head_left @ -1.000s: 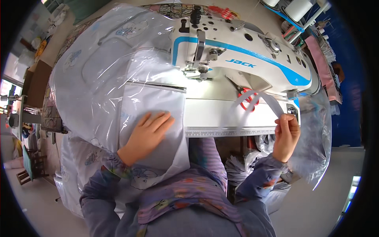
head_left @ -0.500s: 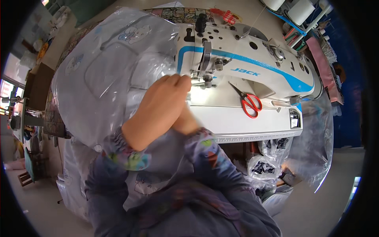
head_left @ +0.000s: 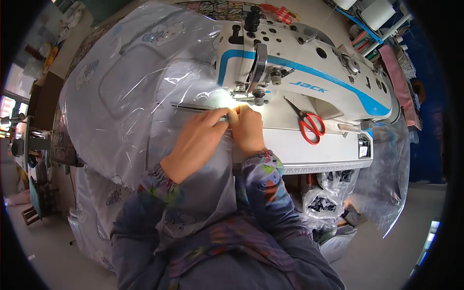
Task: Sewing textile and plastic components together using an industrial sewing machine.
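Note:
A white and blue sewing machine (head_left: 290, 72) stands ahead, its lamp lighting the needle area. A translucent grey plastic sheet (head_left: 130, 92) with printed cartoon animals spreads to its left and down over my lap. Just in front of the presser foot, my right hand (head_left: 249, 133) pinches the sheet's edge. My left hand (head_left: 195, 142) lies beside it, fingers bent and closed on the same edge, the two hands' fingertips nearly touching. A narrow dark strip (head_left: 188, 107) runs along the sheet beyond my left hand. The exact grip under the fingers is hidden.
Red-handled scissors (head_left: 311, 128) lie on the machine bed, right of my hands. White thread cones (head_left: 379, 14) stand at the far right. Below the bed's right side hang plastic bags (head_left: 321, 203) with dark pieces. A wooden stool (head_left: 41, 198) is at the left.
My left hand has drawn back from the needle area, down and slightly left. My right hand, earlier mostly hidden under it, now shows at the sheet's edge, and the dark strip has come into sight.

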The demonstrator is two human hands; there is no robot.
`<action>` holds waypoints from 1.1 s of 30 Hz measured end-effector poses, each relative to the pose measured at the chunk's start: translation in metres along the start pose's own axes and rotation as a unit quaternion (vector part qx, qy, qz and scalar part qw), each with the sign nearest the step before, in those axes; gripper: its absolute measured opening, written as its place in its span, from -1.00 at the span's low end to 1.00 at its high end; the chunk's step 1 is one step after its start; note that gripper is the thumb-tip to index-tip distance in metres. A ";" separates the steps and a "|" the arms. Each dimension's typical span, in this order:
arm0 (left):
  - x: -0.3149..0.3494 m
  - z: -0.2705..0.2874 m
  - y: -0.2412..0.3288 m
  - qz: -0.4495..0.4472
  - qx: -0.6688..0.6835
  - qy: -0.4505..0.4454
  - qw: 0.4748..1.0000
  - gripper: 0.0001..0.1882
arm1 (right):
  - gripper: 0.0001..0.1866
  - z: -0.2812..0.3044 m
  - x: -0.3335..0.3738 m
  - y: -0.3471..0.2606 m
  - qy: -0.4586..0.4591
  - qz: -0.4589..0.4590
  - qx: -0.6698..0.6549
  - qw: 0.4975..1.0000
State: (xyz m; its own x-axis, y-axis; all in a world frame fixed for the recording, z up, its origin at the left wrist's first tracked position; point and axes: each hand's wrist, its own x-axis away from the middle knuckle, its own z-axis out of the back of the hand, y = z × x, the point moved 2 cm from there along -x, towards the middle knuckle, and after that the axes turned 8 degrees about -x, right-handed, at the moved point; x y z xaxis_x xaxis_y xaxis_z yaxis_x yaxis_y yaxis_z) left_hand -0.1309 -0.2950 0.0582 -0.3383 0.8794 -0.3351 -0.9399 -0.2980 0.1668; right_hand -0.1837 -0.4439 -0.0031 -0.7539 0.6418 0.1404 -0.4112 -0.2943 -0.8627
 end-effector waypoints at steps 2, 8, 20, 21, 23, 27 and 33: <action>0.000 -0.008 -0.003 -0.017 0.006 -0.004 1.000 -0.75 | -0.73 0.007 0.001 0.000 -0.020 -0.003 -0.004 1.000; 0.001 -0.020 -0.012 -0.001 0.069 0.026 0.997 -0.70 | -0.56 0.036 0.062 -0.001 -0.004 0.066 0.096 0.993; -0.005 -0.022 -0.027 0.079 0.239 -0.032 0.967 -0.57 | -0.31 0.016 0.061 -0.010 -0.190 -0.124 -0.488 0.843; -0.004 -0.021 -0.027 0.071 0.239 -0.044 0.967 -0.55 | -0.30 0.014 0.058 -0.012 -0.207 -0.144 -0.538 0.804; -0.002 -0.019 -0.024 0.065 0.238 -0.051 0.968 -0.53 | -0.26 0.017 0.055 -0.013 -0.214 -0.137 -0.538 0.804; 0.003 -0.017 -0.013 0.037 0.177 -0.029 0.983 -0.48 | -0.14 0.025 0.051 -0.007 -0.250 -0.110 -0.484 0.831; -0.002 -0.020 -0.007 0.063 0.154 -0.029 0.986 -0.52 | -0.06 0.036 0.030 -0.003 -0.302 -0.097 -0.374 0.871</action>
State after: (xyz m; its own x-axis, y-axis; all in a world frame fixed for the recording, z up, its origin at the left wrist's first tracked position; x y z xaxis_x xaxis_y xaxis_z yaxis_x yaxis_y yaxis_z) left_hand -0.1247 -0.3025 0.0389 -0.4393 0.8651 -0.2420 -0.8289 -0.2865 0.4805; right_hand -0.2237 -0.4495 0.0215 -0.9324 0.0723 0.3542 -0.2819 0.4681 -0.8375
